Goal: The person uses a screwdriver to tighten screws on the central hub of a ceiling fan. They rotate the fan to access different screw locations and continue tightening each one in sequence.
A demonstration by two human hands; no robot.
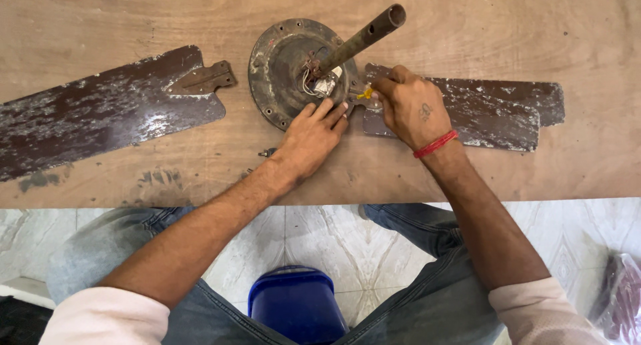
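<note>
Nearest the person, a blue stool [298,303] sits between the knees. On the wooden table [467,25], the left hand [310,137] lies loose, fingers flat against the near rim of the round, rusty fan motor [284,68]. The right hand [410,105] is clenched on a yellow-handled tool [364,93] at the motor's right edge, over two stacked blades [494,111]. The motor's pipe [364,38] slants up and to the right. A third blade [100,111] lies apart on the left.

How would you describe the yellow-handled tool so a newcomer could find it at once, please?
On the wooden table lies a round, rusty fan motor housing with an angled pipe. At its right rim, the right hand pinches a small tool, the only yellow thing there.
</note>
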